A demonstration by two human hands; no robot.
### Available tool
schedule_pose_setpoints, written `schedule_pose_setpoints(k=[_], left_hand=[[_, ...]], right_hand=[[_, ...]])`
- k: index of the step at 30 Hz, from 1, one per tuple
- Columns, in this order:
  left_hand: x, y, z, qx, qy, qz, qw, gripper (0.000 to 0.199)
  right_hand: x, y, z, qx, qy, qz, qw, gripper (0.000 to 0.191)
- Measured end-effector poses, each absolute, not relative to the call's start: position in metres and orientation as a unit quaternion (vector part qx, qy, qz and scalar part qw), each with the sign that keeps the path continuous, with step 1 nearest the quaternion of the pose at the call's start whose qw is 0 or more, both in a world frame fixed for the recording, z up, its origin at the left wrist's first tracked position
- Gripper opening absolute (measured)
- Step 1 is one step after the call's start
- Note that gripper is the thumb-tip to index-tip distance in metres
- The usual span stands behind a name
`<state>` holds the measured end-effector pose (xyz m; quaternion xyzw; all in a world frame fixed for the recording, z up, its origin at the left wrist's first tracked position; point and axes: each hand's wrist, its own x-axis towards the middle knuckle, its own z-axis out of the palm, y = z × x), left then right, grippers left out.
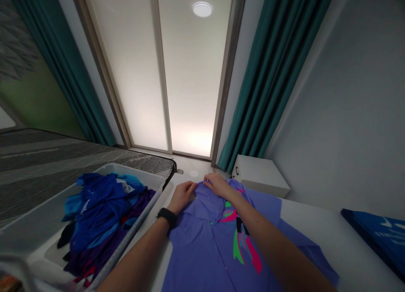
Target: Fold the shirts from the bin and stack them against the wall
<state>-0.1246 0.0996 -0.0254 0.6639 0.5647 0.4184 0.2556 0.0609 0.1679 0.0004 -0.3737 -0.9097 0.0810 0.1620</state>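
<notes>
A purple jacket (199,250) lies spread on the white table, with pink, green and black shapes printed on one side. A line like a front closure runs down its middle. At its far end is a part that looks like a hood (205,203). My left hand (182,196), with a dark watch on the wrist, pinches the hood's left edge. My right hand (218,185) has its fingers bent closed on the hood's far edge. One sleeve (303,245) stretches out to the right, partly behind my right forearm.
On the left stands a white plastic bin (148,180) holding crumpled blue and purple clothes (101,212). A folded blue garment (376,237) lies at the table's (329,218) right. Beyond are a small white cabinet (261,174), a grey mattress (63,157) and teal curtains (268,85).
</notes>
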Motion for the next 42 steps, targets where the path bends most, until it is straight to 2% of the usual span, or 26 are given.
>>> schedule_pose_setpoints(k=[10, 16, 23, 27, 30, 35, 42], left_hand=[[-0.122, 0.098, -0.024, 0.632, 0.578, 0.412, 0.311, 0.037], [-0.122, 0.099, -0.024, 0.656, 0.573, 0.428, 0.240, 0.041], [-0.125, 0.100, -0.026, 0.677, 0.564, 0.420, 0.217, 0.042], [-0.124, 0.098, -0.022, 0.686, 0.569, 0.414, 0.184, 0.041], [-0.123, 0.097, -0.018, 0.696, 0.569, 0.402, 0.174, 0.041], [-0.124, 0.097, -0.017, 0.691, 0.574, 0.385, 0.210, 0.044], [-0.125, 0.098, -0.016, 0.695, 0.580, 0.364, 0.219, 0.048]], right_hand=[[0.063, 0.165, 0.001, -0.377, -0.898, 0.092, 0.206, 0.011], [0.064, 0.164, -0.003, -0.377, -0.896, 0.101, 0.211, 0.010], [0.065, 0.161, -0.008, -0.390, -0.889, 0.099, 0.220, 0.011], [0.078, 0.158, -0.014, -0.417, -0.871, 0.093, 0.242, 0.024], [0.102, 0.156, -0.017, -0.449, -0.853, 0.095, 0.249, 0.031], [0.172, 0.149, -0.014, -0.535, -0.810, 0.077, 0.227, 0.026], [0.287, 0.127, -0.020, -0.685, -0.695, 0.029, 0.216, 0.032]])
